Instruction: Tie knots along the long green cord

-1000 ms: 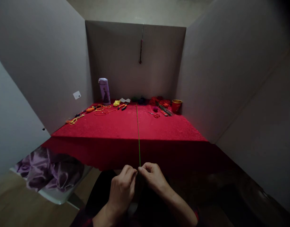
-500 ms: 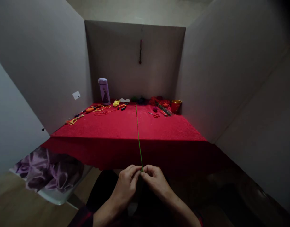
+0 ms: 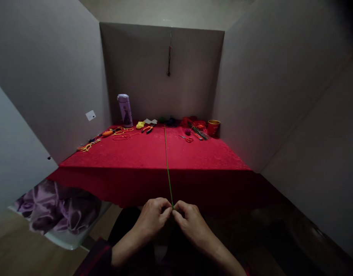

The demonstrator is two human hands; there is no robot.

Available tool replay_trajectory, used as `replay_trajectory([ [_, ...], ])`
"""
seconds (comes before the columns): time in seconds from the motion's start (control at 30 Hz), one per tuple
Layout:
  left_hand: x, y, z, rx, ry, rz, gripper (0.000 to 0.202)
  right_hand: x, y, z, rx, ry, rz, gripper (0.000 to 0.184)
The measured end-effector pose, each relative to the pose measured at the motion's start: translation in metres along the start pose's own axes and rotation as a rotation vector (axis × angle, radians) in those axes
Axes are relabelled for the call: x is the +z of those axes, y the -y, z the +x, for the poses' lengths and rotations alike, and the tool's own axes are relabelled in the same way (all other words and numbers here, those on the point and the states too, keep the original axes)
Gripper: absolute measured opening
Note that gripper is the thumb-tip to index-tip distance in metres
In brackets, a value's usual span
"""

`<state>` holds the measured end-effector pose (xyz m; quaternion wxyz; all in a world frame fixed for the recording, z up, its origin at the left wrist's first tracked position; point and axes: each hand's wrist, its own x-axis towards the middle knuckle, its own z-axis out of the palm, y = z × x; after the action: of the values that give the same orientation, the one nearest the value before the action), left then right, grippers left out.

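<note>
A thin green cord [image 3: 169, 180] runs taut from the far part of the red-covered table [image 3: 130, 153], over the front edge, down to my hands. My left hand [image 3: 155, 214] pinches the cord's near end between thumb and forefinger. Close against it, my right hand [image 3: 189, 218] is pinched at the same spot from the other side. Both sets of fingertips meet just in front of my lap and hide the cord's end. The far end of the cord sits near the back of the table, where how it is fastened is too small to tell.
At the back stand a purple bottle [image 3: 125, 111] and a red cup [image 3: 213, 128]. Pliers [image 3: 148, 129], scissors [image 3: 187, 138], yellow yarn [image 3: 140, 125] and red yarn [image 3: 190, 122] lie about. Grey panels enclose three sides. Purple cloth [image 3: 58, 207] covers a stool at left.
My left hand's fingers have shifted slightly around the cord's near end, with the wrist a little further left. The whole view has moved slightly. The cord stays taut.
</note>
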<state>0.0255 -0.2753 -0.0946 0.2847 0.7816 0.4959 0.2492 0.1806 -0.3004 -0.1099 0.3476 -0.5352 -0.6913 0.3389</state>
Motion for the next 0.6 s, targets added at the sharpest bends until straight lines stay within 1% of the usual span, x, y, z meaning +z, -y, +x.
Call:
replay_trajectory([
  [0.13,0.005,0.001,-0.002,-0.043,-0.055,-0.055,0.021,-0.002,0.004,-0.006,0.034,-0.042,-0.021,0.02],
  [0.23,0.011,0.001,-0.003,-0.075,-0.115,-0.17,0.021,0.005,0.002,-0.015,0.055,-0.084,0.015,0.022],
  [0.27,0.013,0.0,-0.003,-0.095,-0.13,-0.231,0.02,0.009,-0.001,-0.018,0.07,-0.086,0.082,0.022],
  [0.33,0.018,-0.001,-0.004,-0.153,-0.132,-0.386,0.018,0.021,-0.006,-0.023,0.143,-0.058,0.299,0.023],
  [0.4,0.021,-0.003,-0.004,-0.22,-0.092,-0.575,0.018,0.033,-0.011,-0.024,0.262,0.007,0.552,0.024],
  [0.47,0.023,-0.004,-0.005,-0.263,-0.032,-0.763,0.021,0.041,-0.014,-0.022,0.365,0.055,0.758,0.024],
  [0.53,0.023,-0.004,-0.005,-0.276,0.002,-0.888,0.024,0.044,-0.017,-0.019,0.411,0.072,0.863,0.027],
  [0.6,0.022,-0.003,-0.005,-0.273,-0.007,-0.921,0.026,0.041,-0.021,-0.015,0.413,0.067,0.851,0.03],
])
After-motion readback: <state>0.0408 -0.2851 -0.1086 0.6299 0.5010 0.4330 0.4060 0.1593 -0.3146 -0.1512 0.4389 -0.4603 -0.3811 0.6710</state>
